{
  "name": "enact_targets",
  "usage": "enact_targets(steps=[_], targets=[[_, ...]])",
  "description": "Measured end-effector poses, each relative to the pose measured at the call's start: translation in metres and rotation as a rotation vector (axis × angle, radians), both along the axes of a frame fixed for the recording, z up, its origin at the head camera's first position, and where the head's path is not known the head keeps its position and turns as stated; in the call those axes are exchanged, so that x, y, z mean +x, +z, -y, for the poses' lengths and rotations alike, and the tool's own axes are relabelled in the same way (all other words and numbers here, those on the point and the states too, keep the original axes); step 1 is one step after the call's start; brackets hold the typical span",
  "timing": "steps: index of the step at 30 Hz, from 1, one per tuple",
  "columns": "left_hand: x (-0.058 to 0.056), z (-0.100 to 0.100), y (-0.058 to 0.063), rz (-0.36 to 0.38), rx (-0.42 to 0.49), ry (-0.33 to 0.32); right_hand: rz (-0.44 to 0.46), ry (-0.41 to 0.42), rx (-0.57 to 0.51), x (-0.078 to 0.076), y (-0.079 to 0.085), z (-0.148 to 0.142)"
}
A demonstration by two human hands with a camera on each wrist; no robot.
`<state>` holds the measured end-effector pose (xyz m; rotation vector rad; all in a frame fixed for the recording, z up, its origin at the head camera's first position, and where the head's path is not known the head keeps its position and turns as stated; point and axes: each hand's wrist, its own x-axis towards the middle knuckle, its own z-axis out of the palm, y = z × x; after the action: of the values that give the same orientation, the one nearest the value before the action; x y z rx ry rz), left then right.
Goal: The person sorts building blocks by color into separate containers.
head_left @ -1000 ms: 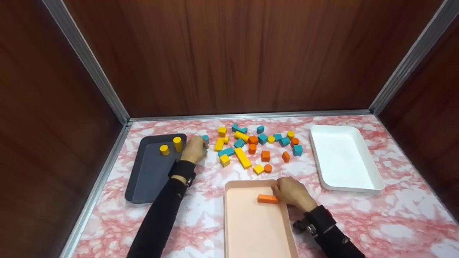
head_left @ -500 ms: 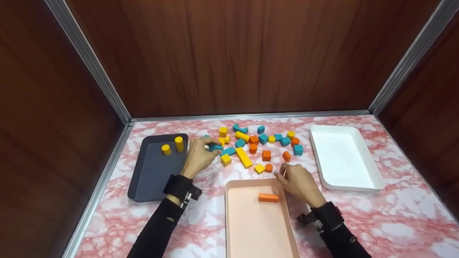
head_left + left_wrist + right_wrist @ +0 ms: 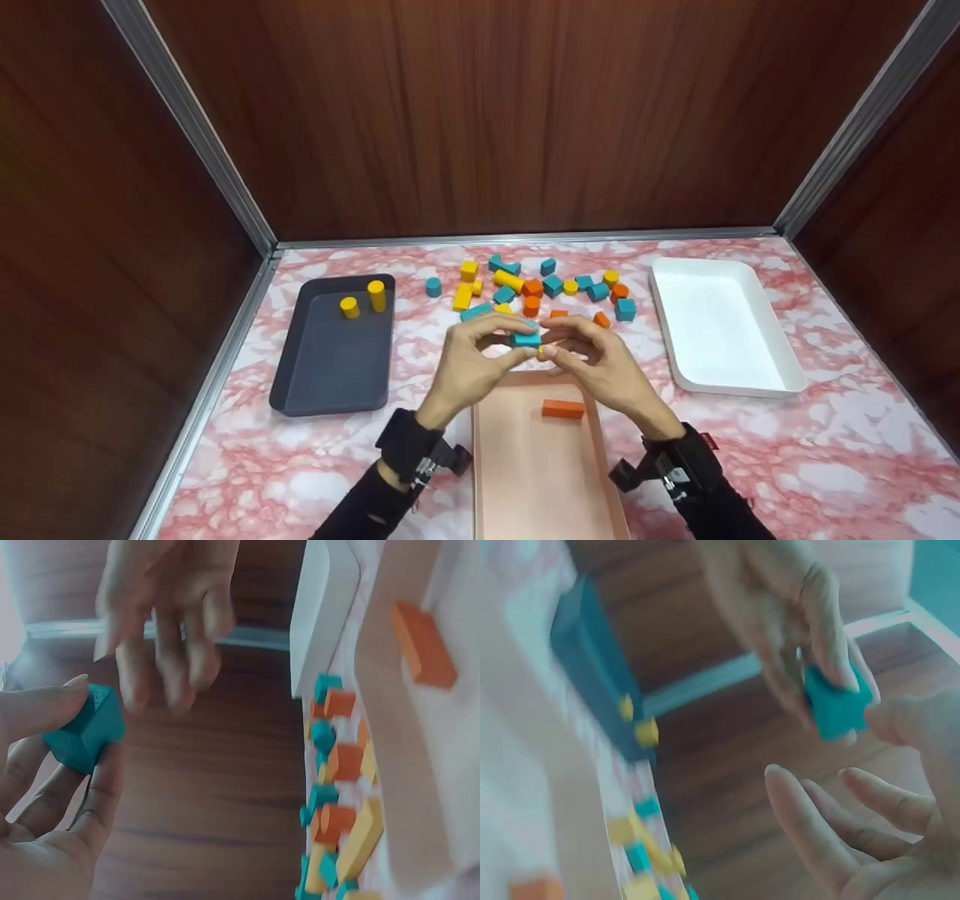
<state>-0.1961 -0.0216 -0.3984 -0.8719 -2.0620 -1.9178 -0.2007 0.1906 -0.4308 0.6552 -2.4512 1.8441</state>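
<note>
My left hand (image 3: pixel 465 369) pinches a teal block (image 3: pixel 526 340) between thumb and fingers, held up above the far end of the peach tray (image 3: pixel 540 472). Flat, angled faces show on the teal block (image 3: pixel 97 727) in the left wrist view. Facing it from the other side is my right hand (image 3: pixel 613 371), its fingers spread and slightly bent. In the right wrist view the right thumb overlaps the edge of the teal block (image 3: pixel 836 709), while the other fingers (image 3: pixel 802 817) stand apart from it. An orange bar (image 3: pixel 562 409) lies in the peach tray.
Beyond the hands, several yellow, teal and orange blocks are scattered, including a teal cylinder (image 3: pixel 433 286) and a teal cube (image 3: pixel 625 309). A dark grey tray (image 3: pixel 337 375) with two yellow cylinders (image 3: pixel 376 296) stands left; a white tray (image 3: pixel 727 330) stands right. Wood-look panels (image 3: pixel 525 120) enclose the table.
My left hand has picked up the teal block beside the dark tray and brought it right, to the middle. My right hand has left the peach tray's rim and risen to meet it.
</note>
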Motion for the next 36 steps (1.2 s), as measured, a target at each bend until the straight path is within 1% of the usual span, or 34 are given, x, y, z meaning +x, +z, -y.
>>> enact_targets(steps=[2,4,5,7,10,12,14,16,18,20,21,23,25,27,28,30,32,33,36], targets=[[0.007,-0.004,0.002,-0.003,0.018,-0.022,0.096,0.043,-0.091,0.004,0.005,0.003],[0.011,-0.007,0.002,-0.019,0.032,-0.033,0.160,0.060,-0.158,0.008,0.009,0.005],[0.012,-0.008,0.002,-0.033,0.037,-0.032,0.179,0.061,-0.180,0.009,0.011,0.005],[0.015,-0.011,0.001,-0.068,0.035,-0.017,0.198,0.063,-0.213,0.011,0.013,0.006],[0.017,-0.014,0.002,-0.123,0.014,0.019,0.204,0.068,-0.258,0.013,0.015,0.006],[0.018,-0.016,0.002,-0.145,-0.005,0.040,0.206,0.066,-0.273,0.014,0.014,0.006],[0.019,-0.017,0.002,-0.156,-0.022,0.046,0.197,0.055,-0.262,0.013,0.012,0.006],[0.017,-0.016,-0.001,-0.152,-0.039,0.031,0.172,0.036,-0.222,0.013,0.011,0.005],[0.013,-0.013,-0.008,-0.133,-0.062,0.009,0.127,0.011,-0.166,0.012,0.012,0.003],[0.006,-0.007,-0.018,-0.100,-0.104,-0.005,0.078,-0.027,-0.101,0.012,0.015,0.001],[0.002,-0.004,-0.023,-0.075,-0.131,-0.003,0.058,-0.046,-0.071,0.012,0.019,0.000],[-0.006,0.005,-0.035,-0.019,-0.213,0.044,0.018,-0.083,-0.016,0.012,0.028,-0.002],[-0.011,0.013,-0.045,0.048,-0.329,0.129,-0.030,-0.115,0.021,0.011,0.038,-0.005],[-0.015,0.018,-0.056,0.134,-0.466,0.229,-0.094,-0.144,0.055,0.008,0.047,-0.010],[-0.016,0.019,-0.062,0.177,-0.538,0.276,-0.133,-0.155,0.062,0.005,0.049,-0.014],[-0.019,0.020,-0.073,0.252,-0.664,0.348,-0.219,-0.183,0.077,-0.001,0.053,-0.022],[-0.021,0.019,-0.083,0.314,-0.759,0.386,-0.298,-0.219,0.099,-0.009,0.053,-0.032],[-0.023,0.017,-0.087,0.331,-0.794,0.397,-0.338,-0.239,0.110,-0.014,0.052,-0.038],[-0.027,0.013,-0.098,0.343,-0.872,0.406,-0.438,-0.309,0.177,-0.035,0.046,-0.060]])
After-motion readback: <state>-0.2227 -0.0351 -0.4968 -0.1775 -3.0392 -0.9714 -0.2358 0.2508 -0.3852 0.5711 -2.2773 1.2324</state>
